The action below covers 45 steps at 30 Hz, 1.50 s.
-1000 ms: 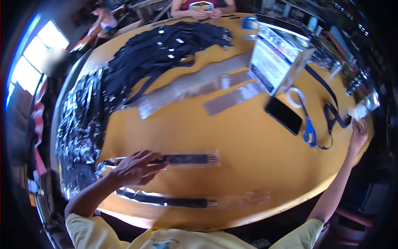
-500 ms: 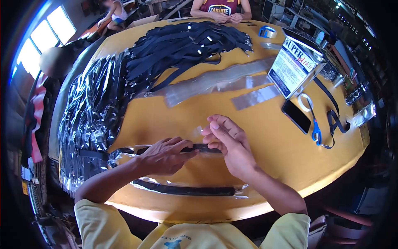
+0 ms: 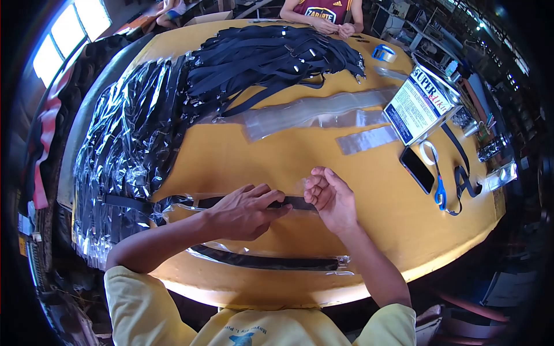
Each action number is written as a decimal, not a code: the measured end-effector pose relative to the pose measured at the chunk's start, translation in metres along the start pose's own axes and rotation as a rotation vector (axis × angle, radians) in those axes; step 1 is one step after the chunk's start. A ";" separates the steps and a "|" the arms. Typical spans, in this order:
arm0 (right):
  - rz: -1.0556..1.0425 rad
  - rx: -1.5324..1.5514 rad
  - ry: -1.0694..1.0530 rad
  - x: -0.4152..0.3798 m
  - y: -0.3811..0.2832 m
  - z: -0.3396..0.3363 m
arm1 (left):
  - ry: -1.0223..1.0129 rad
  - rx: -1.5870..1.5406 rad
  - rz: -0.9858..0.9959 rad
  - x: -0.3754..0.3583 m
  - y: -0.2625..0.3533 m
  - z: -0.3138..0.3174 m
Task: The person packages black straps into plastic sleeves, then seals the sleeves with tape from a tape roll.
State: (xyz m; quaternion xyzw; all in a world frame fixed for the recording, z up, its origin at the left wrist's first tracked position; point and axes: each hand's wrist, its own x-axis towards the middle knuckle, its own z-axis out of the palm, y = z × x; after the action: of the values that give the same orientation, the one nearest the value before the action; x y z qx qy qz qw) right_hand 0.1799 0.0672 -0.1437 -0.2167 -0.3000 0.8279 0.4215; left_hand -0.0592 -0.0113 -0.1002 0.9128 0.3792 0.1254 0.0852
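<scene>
My left hand (image 3: 248, 212) is closed over a black strap in a clear plastic sleeve (image 3: 300, 202), pressing it near the table top. Just right of it, my right hand (image 3: 332, 199) is raised with its fingers curled in. A small piece of clear film (image 3: 300, 184) shows at its fingertips, faint and partly hidden. Nearer my body lies a second black strap in a clear sleeve (image 3: 265, 260). To the left, a thick row of sleeved black straps (image 3: 127, 155) covers the table, one strap end reaching toward my left forearm.
A heap of loose black straps (image 3: 271, 63) lies at the back. Flat clear sleeves (image 3: 311, 115) spread across the middle. At right are a tin can (image 3: 421, 104), a phone (image 3: 416, 170), blue-handled scissors (image 3: 440, 196) and a tape roll (image 3: 384, 53). Another person's hands (image 3: 336, 27) are across the table.
My right hand's fingers have curled in more, and it has moved slightly right and down, the clear film with it. My left hand stays on the sleeved strap. The camera view has shifted a little.
</scene>
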 end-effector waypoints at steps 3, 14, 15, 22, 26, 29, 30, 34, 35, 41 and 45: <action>-0.009 -0.003 -0.006 0.000 0.001 0.000 | -0.006 -0.011 -0.014 -0.001 0.000 0.000; -0.024 0.016 -0.031 0.001 0.001 -0.001 | 0.166 -0.410 -0.164 -0.003 -0.012 0.009; -0.019 0.017 -0.029 0.001 0.001 -0.001 | 0.165 -0.409 -0.165 -0.001 -0.010 0.009; -0.008 -0.018 -0.034 0.000 0.000 0.000 | 0.172 -1.246 -0.766 0.036 0.009 -0.005; -0.010 -0.008 -0.028 0.000 0.001 -0.001 | 0.173 -1.269 -0.728 0.044 0.011 -0.003; -0.005 -0.017 -0.024 0.000 -0.001 -0.001 | 0.218 -1.248 -0.617 0.044 0.005 0.003; -0.002 -0.028 -0.029 -0.001 -0.002 0.000 | 0.208 -1.256 -0.624 0.044 0.006 0.002; 0.004 -0.038 -0.012 -0.001 0.000 0.001 | 0.234 -1.126 -0.608 0.042 0.009 -0.008; 0.001 -0.069 -0.010 -0.001 0.000 0.001 | 0.246 -1.062 -0.591 0.040 0.008 -0.009; 0.011 -0.091 -0.008 -0.002 0.000 0.002 | 0.182 -0.879 -0.581 0.029 0.005 -0.020; -0.011 -0.082 0.001 -0.002 0.001 0.004 | 0.109 -0.852 -0.592 0.025 0.003 -0.013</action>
State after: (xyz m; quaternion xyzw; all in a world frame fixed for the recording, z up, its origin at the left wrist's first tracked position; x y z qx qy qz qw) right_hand 0.1777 0.0639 -0.1414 -0.2324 -0.3345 0.8124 0.4172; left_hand -0.0440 0.0047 -0.0826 0.6428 0.5403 0.2867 0.4611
